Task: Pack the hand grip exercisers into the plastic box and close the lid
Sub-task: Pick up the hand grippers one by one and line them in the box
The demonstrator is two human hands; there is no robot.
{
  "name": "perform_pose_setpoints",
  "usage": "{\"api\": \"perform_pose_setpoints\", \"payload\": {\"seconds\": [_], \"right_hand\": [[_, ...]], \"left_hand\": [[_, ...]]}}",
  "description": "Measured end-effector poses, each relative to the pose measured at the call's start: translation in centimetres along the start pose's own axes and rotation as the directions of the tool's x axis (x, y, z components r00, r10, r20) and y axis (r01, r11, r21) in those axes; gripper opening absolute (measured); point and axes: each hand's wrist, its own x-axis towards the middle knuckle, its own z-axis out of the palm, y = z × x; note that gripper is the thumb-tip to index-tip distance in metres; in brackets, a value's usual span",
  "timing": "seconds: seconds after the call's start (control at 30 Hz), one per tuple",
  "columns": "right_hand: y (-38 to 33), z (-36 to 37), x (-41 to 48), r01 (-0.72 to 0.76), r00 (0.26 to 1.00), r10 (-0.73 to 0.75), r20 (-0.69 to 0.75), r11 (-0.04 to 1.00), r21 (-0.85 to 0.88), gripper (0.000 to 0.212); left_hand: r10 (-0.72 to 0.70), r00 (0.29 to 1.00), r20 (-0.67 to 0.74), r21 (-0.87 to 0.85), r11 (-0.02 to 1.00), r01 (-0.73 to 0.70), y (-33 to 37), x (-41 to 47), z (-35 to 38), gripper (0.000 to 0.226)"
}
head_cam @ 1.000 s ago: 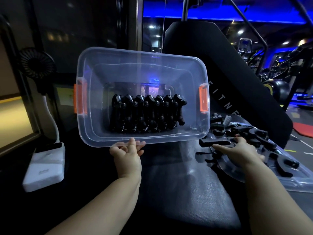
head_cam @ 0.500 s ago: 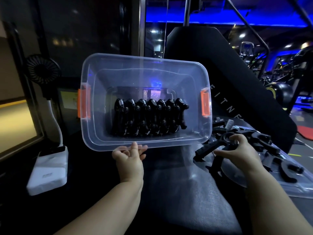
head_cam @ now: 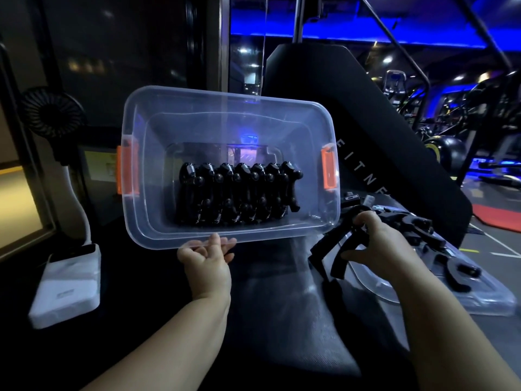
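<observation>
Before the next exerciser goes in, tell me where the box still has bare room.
Bare floor in the plastic box: between the packed row and the upper wall, plus a strip between the row's end and the right orange latch. Crowded: the lid, heaped with loose exercisers.

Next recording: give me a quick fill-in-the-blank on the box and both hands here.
The left hand holds the plastic box by its near ____.
The right hand grips one ____ exerciser.
The box's side latches are ____.
The packed exercisers form one ____ inside the box.
Missing: rim; black; orange; row.
</observation>
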Motion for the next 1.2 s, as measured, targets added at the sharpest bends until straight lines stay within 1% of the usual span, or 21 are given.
{"api": "perform_pose_setpoints", "payload": {"seconds": [0.1, 0.17, 0.37, 0.47, 0.53, 0.6, 0.67, 0.73, 0.8, 0.9, 0.97, 1.07, 1.13, 1.2], "right_hand": [[-0.4, -0.6, -0.6, 0.020, 1.000, -0.017, 0.023, 0.994, -0.111, 0.070], [-0.5, -0.8, -0.7, 0.032, 0.999, -0.031, 0.008, 0.979, -0.199, 0.068], [-0.5, -1.6, -1.2, -0.070, 0.997, 0.075, 0.001, 0.930, -0.361, 0.048], [-0.7, -2.0, -1.7, -0.057, 0.998, 0.038, -0.050, 0.880, -0.471, 0.037], [-1.2, -2.3, -2.2, -0.045, 0.994, -0.012, -0.106, 0.856, -0.515, 0.026], [-1.8, -2.6, -2.5, -0.027, 0.990, -0.052, -0.130, 0.839, -0.544, 0.021], [-2.5, -2.9, -2.8, -0.012, 0.995, -0.048, -0.091, 0.823, -0.567, 0.026], [-3.0, -2.9, -3.0, 0.020, 0.999, -0.039, -0.018, 0.793, -0.608, 0.034], [-3.3, -2.7, -3.1, 0.058, 0.998, -0.033, 0.052, 0.791, -0.610, 0.040], [-3.9, -2.6, -3.3, 0.084, 0.983, 0.028, 0.181, 0.808, -0.584, 0.038], [-4.6, -2.7, -3.6, 0.111, 0.965, 0.058, 0.257, 0.796, -0.596, 0.042], [-5.4, -2.7, -4.1, 0.182, 0.951, 0.014, 0.308, 0.783, -0.596, 0.041], [-5.8, -2.5, -4.3, 0.229, 0.943, -0.039, 0.330, 0.798, -0.558, 0.034], [-6.1, -2.4, -4.2, 0.258, 0.935, -0.077, 0.347, 0.820, -0.511, 0.032]], "left_hand": [[-0.005, 1.000, 0.000, 0.003, 1.000, 0.005, 0.1, 0.0, 0.0, 0.016], [-0.009, 1.000, 0.001, 0.002, 1.000, 0.009, 0.2, -0.1, -0.1, 0.016], [-0.020, 1.000, 0.001, 0.007, 1.000, 0.020, 0.3, -0.4, -0.1, 0.018], [-0.030, 1.000, -0.001, -0.001, 1.000, 0.030, 0.5, -0.4, -0.1, 0.017], [-0.030, 1.000, -0.003, -0.002, 1.000, 0.030, 0.5, -0.4, -0.2, 0.017], [-0.025, 1.000, -0.002, 0.000, 1.000, 0.025, 0.5, -0.5, -0.2, 0.017], [-0.022, 1.000, -0.002, 0.002, 1.000, 0.022, 0.6, -0.6, -0.2, 0.017], [-0.026, 1.000, -0.001, -0.001, 1.000, 0.026, 0.6, -0.6, -0.2, 0.017], [-0.032, 0.999, 0.002, -0.006, 0.999, 0.032, 0.6, -0.6, -0.2, 0.017], [-0.031, 1.000, 0.006, -0.019, 0.999, 0.031, 0.6, -0.6, -0.2, 0.017], [-0.032, 0.999, 0.008, -0.024, 0.999, 0.032, 0.6, -0.6, -0.2, 0.017], [-0.035, 0.999, 0.008, -0.032, 0.999, 0.035, 0.6, -0.5, -0.3, 0.017], [-0.038, 0.999, 0.011, -0.034, 0.999, 0.038, 0.5, -0.5, -0.3, 0.017], [-0.043, 0.999, 0.015, -0.038, 0.998, 0.044, 0.5, -0.4, -0.3, 0.017]]}}
